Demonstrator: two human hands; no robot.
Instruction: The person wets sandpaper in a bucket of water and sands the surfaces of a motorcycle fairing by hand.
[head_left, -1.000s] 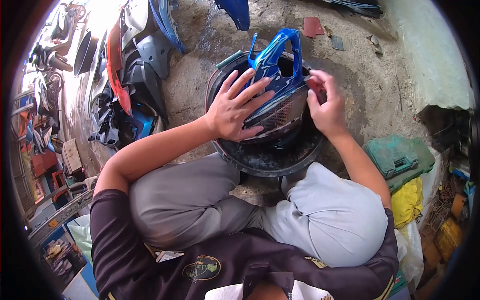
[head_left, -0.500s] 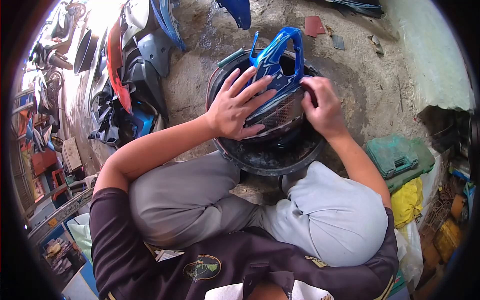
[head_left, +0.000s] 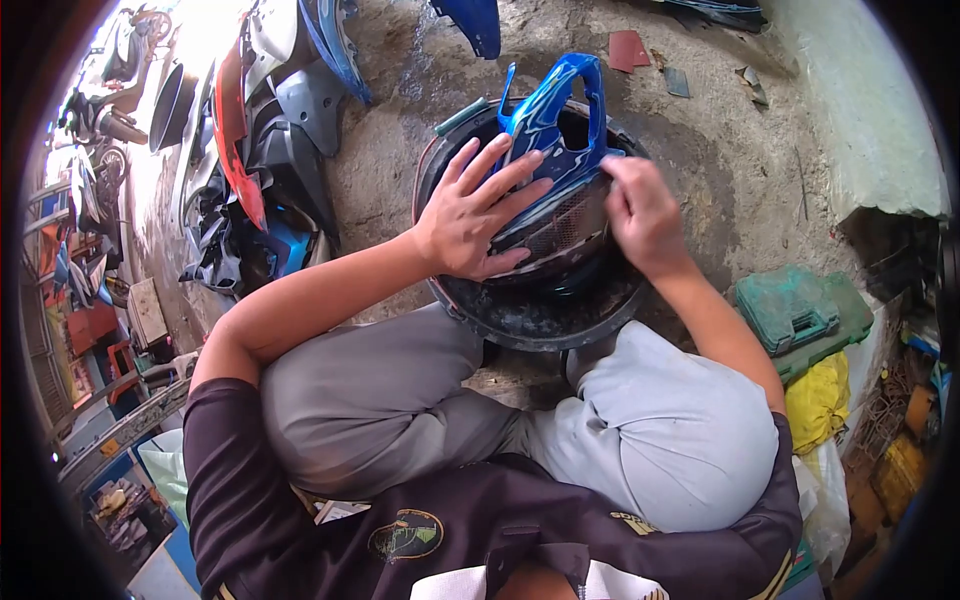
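Note:
A glossy blue plastic motorcycle fairing panel (head_left: pixel 537 128) with white streaks and a mesh-patterned lower section rests across a round black bucket (head_left: pixel 530 332). My left hand (head_left: pixel 475 212) lies on the panel's left side, fingers spread flat against it. At the panel's right edge is my right hand (head_left: pixel 645 215), its fingers curled in and the fingertips close to or touching the blue edge. Whatever those fingers may pinch is hidden. The bucket stands on the floor just beyond my bent knees.
Several fairing parts, among them a red panel (head_left: pixel 235 140) and a grey one (head_left: pixel 310 105), lie at left. Red sandpaper-like sheets (head_left: pixel 627 52) lie on the concrete beyond the bucket. A green case (head_left: pixel 790 312) and a yellow bag (head_left: pixel 815 408) sit at right beside the wall.
My right hand has shifted slightly along the panel's right edge, its fingers still curled. My left hand and the panel hold their place.

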